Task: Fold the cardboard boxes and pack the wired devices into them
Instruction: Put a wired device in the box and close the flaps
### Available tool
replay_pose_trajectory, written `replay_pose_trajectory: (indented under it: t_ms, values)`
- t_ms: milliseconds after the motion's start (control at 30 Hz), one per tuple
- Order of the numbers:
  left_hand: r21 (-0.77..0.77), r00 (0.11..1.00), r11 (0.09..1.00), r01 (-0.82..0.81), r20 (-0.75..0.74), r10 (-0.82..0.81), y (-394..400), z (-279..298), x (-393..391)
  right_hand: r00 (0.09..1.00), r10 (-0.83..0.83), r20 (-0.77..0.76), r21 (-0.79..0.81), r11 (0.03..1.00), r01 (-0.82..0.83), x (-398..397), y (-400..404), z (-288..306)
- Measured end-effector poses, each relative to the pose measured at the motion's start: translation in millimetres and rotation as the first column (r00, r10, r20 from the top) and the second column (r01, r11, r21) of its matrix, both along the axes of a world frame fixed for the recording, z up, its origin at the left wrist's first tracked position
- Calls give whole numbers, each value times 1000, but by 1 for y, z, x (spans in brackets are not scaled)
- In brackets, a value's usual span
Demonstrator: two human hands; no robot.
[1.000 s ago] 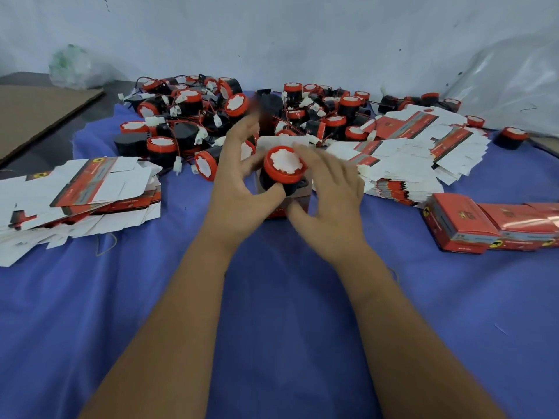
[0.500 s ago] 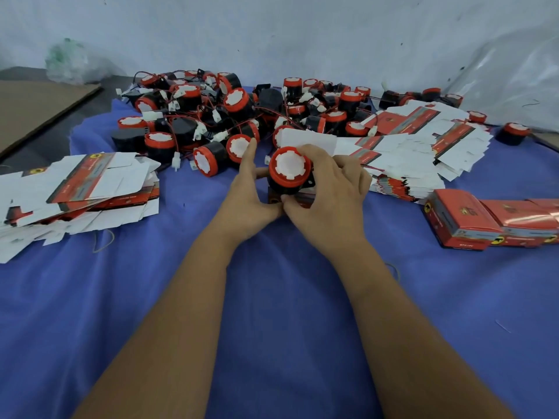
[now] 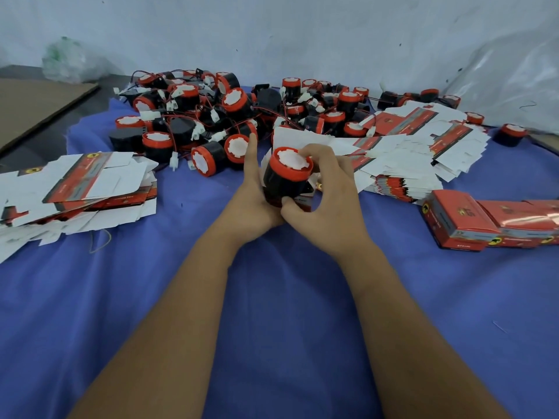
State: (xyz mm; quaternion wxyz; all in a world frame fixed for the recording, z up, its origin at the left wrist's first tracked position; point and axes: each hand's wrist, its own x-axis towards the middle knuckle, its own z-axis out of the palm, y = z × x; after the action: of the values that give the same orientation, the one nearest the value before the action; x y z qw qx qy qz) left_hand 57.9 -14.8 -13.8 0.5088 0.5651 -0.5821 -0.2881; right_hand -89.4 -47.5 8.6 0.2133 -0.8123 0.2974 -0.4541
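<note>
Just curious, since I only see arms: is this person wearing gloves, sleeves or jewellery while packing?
No. The left hand and right hand are bare, without gloves or rings. Both forearms are uncovered, with no sleeves, watch or bracelet in view.

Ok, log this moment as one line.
step: packing | right hand: grips device | left hand: steadies box, forefinger straight | device: partly in box | finished boxes: right
</note>
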Motion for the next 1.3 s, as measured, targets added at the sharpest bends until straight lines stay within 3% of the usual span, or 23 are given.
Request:
replay_pose_trajectory:
  t_ms: [167,400,600,767,867,933,1000,1067,1133,1200,1300]
  values:
    - [42,997,999,-34,-63,37,1,4,3,995,-101,-18,-27,995,101,-4,-3,0]
    - [72,994,996,-48,-92,55,-1,0,4,941,-249,-228,-282,942,181,-5,-2,-1]
    - [71,993,995,-77,-80,83,0,0,4,941,-272,-204,-271,939,212,-3,1,-3]
    - [70,991,992,-106,-76,111,2,1,3,855,-353,-381,-353,910,218,-2,-5,-10]
    - [73,992,994,-83,-85,89,3,1,2,924,-298,-240,-287,931,226,-1,-4,-9]
    - [77,990,993,-88,-105,95,2,2,1,945,-328,7,-242,916,320,-1,-3,-4]
    - [72,981,990,-123,-143,132,3,4,1,899,-349,265,-45,927,373,-4,-3,2]
    - [72,967,985,-157,-193,168,3,6,1,820,-329,468,289,934,210,-6,-4,10]
    - [83,959,978,-189,-197,202,3,7,0,759,-339,555,496,868,25,-9,-7,16]
    - [89,968,978,-191,-147,202,3,6,-1,770,-312,557,580,810,-92,-11,-10,19]
    - [108,978,982,-158,-124,171,2,4,-2,761,-201,617,573,778,-259,-12,-12,22]
